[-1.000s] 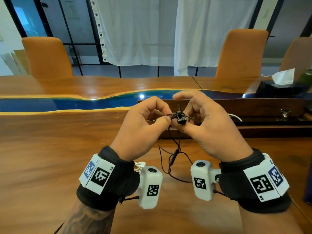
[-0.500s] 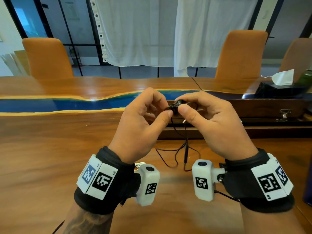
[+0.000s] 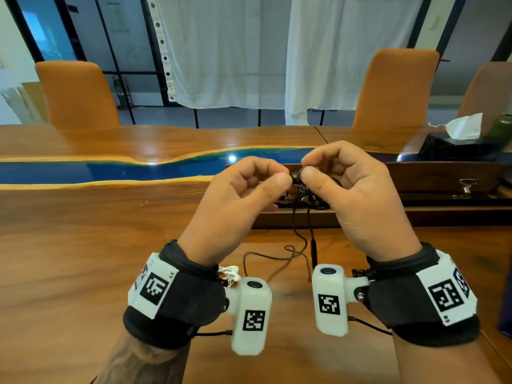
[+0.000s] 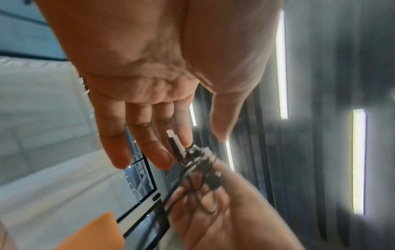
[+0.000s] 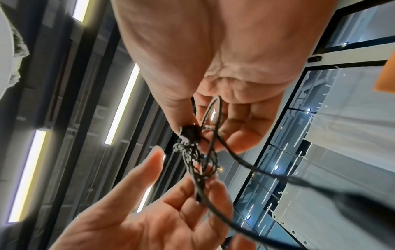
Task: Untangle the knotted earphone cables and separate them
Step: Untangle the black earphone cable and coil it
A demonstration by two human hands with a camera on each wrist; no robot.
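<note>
Knot (image 3: 300,187) of black earphone cable was held in the air above the wooden table (image 3: 83,245), between the two hands and roughly level with the long wooden box (image 3: 443,187) behind them. From the right wrist view the tangle (image 5: 196,157) appeared as several tight crossings with a dark earbud or plug body (image 5: 191,133) at its top; which strand belonged to which earphone could not be told. Below the knot the free strands (image 3: 302,245) hung down and trailed onto the table, one carrying an inline remote (image 3: 314,249); this slack probably left the ends loose for feeding back through. The right hand (image 3: 357,200) was clamped on the knot, thumb and forefinger pinching the dark body, apparently to anchor it. The left hand (image 3: 238,200) met it from the other side, thumb tip against the knot in the head view; in the left wrist view its fingers (image 4: 162,143) lay nearly straight beside a small connector (image 4: 174,143), so whether it pinched a strand or merely touched could not be told. A bundle of white earphones (image 3: 230,274) lay on the table under the left wrist, well apart from the black knot. Orange chairs (image 3: 79,95) and a tissue box (image 3: 460,139) stood beyond.
</note>
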